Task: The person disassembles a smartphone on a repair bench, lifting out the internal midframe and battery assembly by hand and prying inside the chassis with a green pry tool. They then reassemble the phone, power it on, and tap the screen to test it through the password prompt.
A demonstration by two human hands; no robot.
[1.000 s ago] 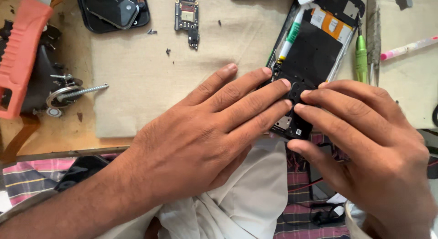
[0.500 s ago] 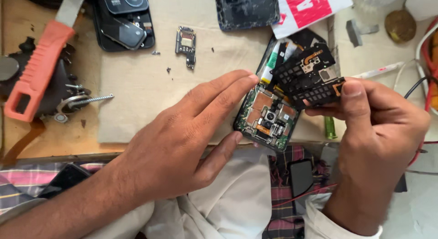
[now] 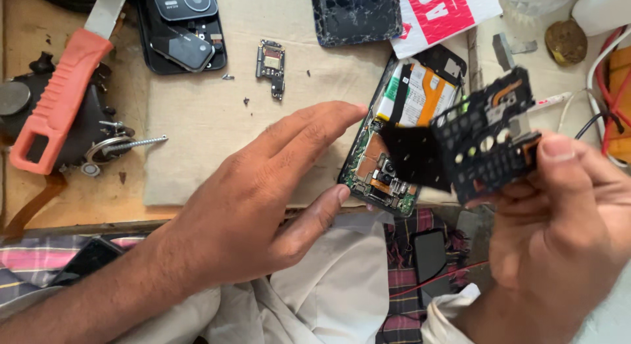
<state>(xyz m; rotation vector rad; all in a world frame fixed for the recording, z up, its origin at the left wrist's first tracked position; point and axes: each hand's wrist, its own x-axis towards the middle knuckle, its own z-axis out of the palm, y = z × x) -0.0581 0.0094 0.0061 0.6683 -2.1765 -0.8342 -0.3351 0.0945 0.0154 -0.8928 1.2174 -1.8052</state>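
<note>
Opened phone: black smartphone body with its back off (image 3: 404, 137), lying tilted on the beige cloth mat (image 3: 197, 120) at the bench edge; green board, camera modules, an orange flex strip and the pale battery show inside. Its lower middle is hidden behind the lifted cover.
Lifted cover: black perforated plastic inner plate (image 3: 483, 143), held up in the air just right of the phone, blurred, so its fine detail is hard to make out.
Right hand (image 3: 559, 232): thumb and fingers pinched shut on the plate's right edge (fingertips behind it are hidden).
Left hand (image 3: 256, 206): flat and spread, fingers apart, clamped on nothing; thumb tip touches the phone's lower left corner, index tip reaches its left edge.
Loose part: small dark circuit board (image 3: 271, 61) on the mat, well apart.
Far edge: cracked black screen panel (image 3: 355, 14), cut off at the top.
Left side: orange-handled tool (image 3: 62, 101), blade cut off.
</note>
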